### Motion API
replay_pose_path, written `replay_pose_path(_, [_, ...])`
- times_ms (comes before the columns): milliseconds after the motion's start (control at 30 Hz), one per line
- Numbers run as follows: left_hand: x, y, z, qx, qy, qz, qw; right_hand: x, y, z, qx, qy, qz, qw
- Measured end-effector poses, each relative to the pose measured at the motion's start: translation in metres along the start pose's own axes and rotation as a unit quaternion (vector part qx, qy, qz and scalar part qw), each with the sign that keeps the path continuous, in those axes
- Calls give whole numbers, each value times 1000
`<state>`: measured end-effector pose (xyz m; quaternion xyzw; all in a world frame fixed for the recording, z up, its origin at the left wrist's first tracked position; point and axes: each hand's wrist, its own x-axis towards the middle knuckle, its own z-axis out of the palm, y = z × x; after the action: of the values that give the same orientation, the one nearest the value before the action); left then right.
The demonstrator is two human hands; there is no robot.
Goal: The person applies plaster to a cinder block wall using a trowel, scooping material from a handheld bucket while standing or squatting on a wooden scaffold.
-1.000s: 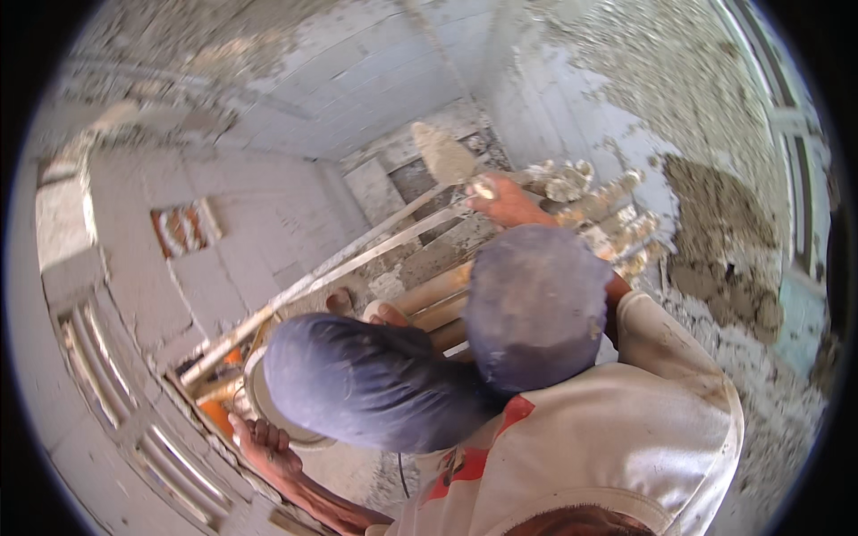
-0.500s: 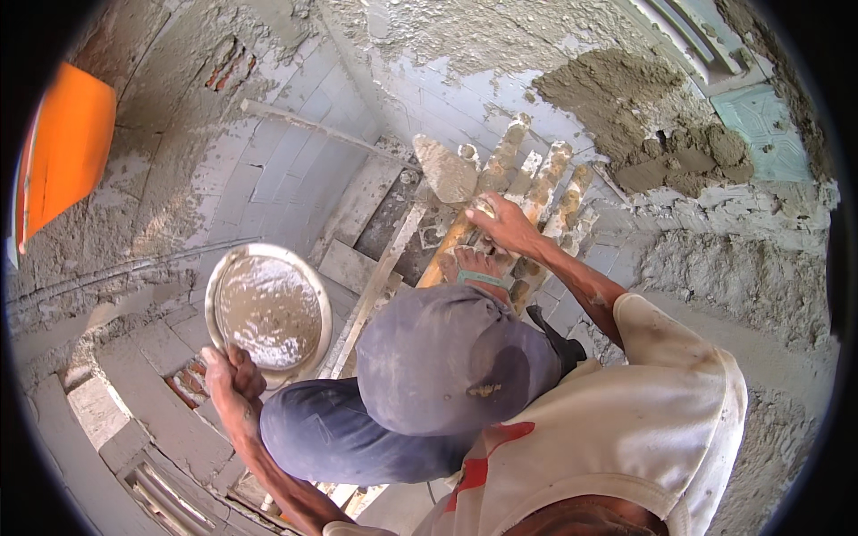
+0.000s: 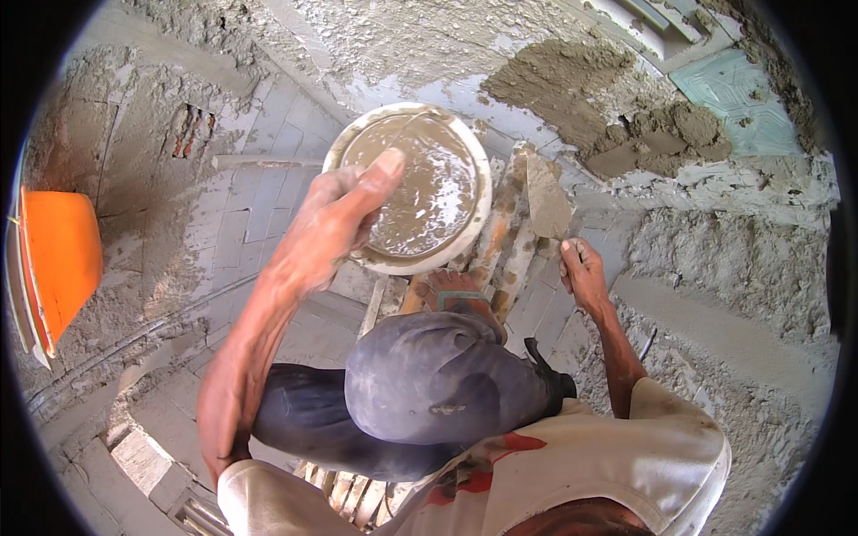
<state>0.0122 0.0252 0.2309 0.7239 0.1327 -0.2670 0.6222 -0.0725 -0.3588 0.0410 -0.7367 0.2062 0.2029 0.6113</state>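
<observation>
My left hand (image 3: pixel 335 219) grips the left rim of a round, pale-rimmed bucket (image 3: pixel 478 201), its thumb over the edge and the other fingers mostly hidden. Wet grey-brown mortar (image 3: pixel 429 201) with a shiny surface fills the bucket. To the right, my right hand (image 3: pixel 585 271) is closed round the handle of a trowel (image 3: pixel 547 198). Mortar smears cover the trowel's pointed blade, which is tilted away from me above the poles. The bucket and the trowel are apart.
My sandalled foot (image 3: pixel 451 290) rests on wooden poles (image 3: pixel 500 241) below. Rough mortar (image 3: pixel 554 89) clings to the wall at far right, near a pale green patterned panel (image 3: pixel 742 98). An orange curved object (image 3: pixel 67 259) stands at the left edge. Grey brickwork (image 3: pixel 255 210) surrounds me.
My left hand has raised the bucket and carried it up and to the right, in front of me. My right hand has moved the trowel to the right, away from the poles' middle.
</observation>
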Motion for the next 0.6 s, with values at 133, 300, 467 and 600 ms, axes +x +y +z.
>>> replay_pose_path(133, [57,-2,40,-10,-117,-6,993,-14,-32,-22,-73,45,-67,994])
replay_pose_path(300, [95,-32,72,-49,-169,-30,984,-19,-58,-38,-306,85,-190,929])
replay_pose_path(467, [132,-37,61,13,-272,12,962,-8,-106,-37,-520,53,-265,811])
replay_pose_path(600, [177,-43,28,292,-155,120,936,25,-156,-18,-673,51,-253,693])
